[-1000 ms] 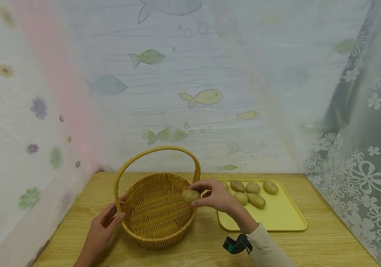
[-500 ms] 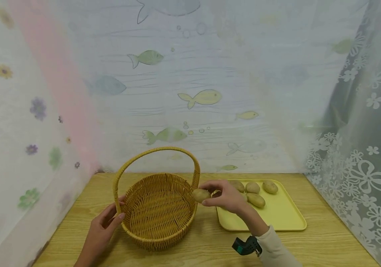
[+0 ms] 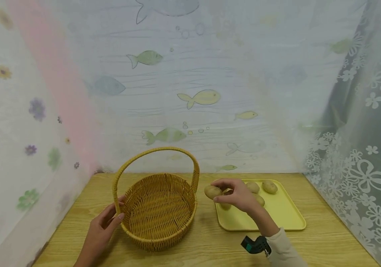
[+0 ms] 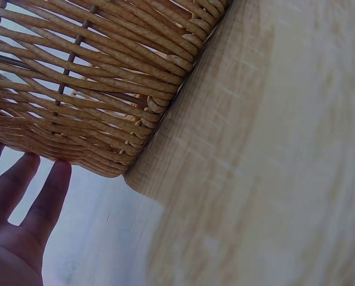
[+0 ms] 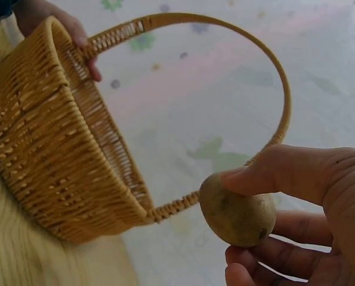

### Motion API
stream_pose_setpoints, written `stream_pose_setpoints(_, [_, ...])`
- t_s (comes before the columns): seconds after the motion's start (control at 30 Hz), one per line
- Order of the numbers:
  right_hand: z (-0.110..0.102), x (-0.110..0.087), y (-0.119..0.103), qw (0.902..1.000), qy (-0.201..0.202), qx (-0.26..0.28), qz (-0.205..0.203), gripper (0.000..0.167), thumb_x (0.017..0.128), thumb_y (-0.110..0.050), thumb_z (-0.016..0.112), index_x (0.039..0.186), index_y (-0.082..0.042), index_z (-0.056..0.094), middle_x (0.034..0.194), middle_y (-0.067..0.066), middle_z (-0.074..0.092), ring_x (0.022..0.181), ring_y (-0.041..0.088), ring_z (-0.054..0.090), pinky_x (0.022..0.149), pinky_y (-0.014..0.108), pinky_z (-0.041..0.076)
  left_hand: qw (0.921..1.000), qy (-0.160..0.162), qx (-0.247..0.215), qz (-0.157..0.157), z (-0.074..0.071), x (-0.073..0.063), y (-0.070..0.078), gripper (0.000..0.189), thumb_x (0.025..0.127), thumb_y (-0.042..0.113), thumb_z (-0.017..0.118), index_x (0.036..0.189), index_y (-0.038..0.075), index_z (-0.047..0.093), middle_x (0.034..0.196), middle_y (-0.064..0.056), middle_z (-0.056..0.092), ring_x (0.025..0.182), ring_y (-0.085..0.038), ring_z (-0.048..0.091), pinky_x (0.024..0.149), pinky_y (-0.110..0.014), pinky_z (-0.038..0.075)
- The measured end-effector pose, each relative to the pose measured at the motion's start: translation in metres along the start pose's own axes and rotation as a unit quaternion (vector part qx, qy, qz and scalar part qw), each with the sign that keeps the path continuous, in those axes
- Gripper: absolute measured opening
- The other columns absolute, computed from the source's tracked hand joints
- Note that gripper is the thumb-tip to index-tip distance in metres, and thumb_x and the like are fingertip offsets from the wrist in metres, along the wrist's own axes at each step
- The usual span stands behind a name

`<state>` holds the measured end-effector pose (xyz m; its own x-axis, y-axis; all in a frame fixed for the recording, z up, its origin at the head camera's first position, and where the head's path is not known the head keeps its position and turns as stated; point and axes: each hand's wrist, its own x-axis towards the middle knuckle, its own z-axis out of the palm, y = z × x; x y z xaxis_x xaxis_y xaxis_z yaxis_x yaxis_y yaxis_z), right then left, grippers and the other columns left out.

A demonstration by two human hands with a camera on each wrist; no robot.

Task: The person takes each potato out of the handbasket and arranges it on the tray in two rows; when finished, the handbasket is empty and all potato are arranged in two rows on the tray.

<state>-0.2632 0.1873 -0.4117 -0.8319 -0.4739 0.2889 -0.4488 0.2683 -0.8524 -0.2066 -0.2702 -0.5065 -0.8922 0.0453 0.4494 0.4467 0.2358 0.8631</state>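
Observation:
In the head view my right hand pinches a potato between thumb and fingers, just above the left edge of the yellow tray. The right wrist view shows the same potato under the thumb, with a small dark spot on its skin. To the left stands a round wicker basket with a tall arched handle; nothing lies inside it. My left hand grips its rim at the left foot of the handle, thumb in front. Underneath, the left wrist view has fingertips against the woven wall.
Several more potatoes lie toward the back of the tray, partly covered by my right hand. The wooden table carries basket and tray side by side. Behind it hangs a curtain printed with fish; flowered curtains flank both sides.
My right hand has moved right with the potato, from over the basket's right rim to the tray's left edge. The left hand and the basket have stayed in place.

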Motion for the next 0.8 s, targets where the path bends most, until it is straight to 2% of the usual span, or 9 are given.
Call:
stream_pose_setpoints(0.23, [-0.009,-0.005,-0.001,0.9997,0.013,-0.015,0.014,0.043,0.093,-0.011,0.080,0.132,0.003,0.068,0.119,0.014,0.068,0.104,0.032,0.061,0.080,0.033,0.059,1.0000,-0.001,0.001,0.002,0.000,0.000,0.000,0.039,0.108,0.004,0.058,0.146,-0.004,0.055,0.157,-0.017,0.047,0.140,-0.004,0.046,0.100,-0.017,0.048])
stream_pose_setpoints(0.43, [-0.018,-0.010,-0.001,0.9987,0.037,-0.027,0.023,0.042,0.092,-0.012,0.082,0.130,0.002,0.070,0.115,0.013,0.069,0.104,0.031,0.062,0.079,0.032,0.059,1.0000,-0.001,0.002,-0.003,0.000,0.001,0.000,0.041,0.108,0.006,0.058,0.149,0.000,0.054,0.157,-0.015,0.048,0.139,-0.003,0.046,0.100,-0.016,0.047])
stream_pose_setpoints(0.8, [-0.030,-0.023,0.008,0.9969,0.060,-0.041,0.032,0.042,0.091,-0.013,0.082,0.129,0.001,0.071,0.120,0.014,0.069,0.104,0.032,0.061,0.081,0.034,0.058,1.0000,-0.002,0.002,-0.005,0.000,-0.001,0.004,0.044,0.108,0.003,0.057,0.152,0.002,0.052,0.157,-0.015,0.048,0.139,-0.003,0.046,0.100,-0.016,0.048])
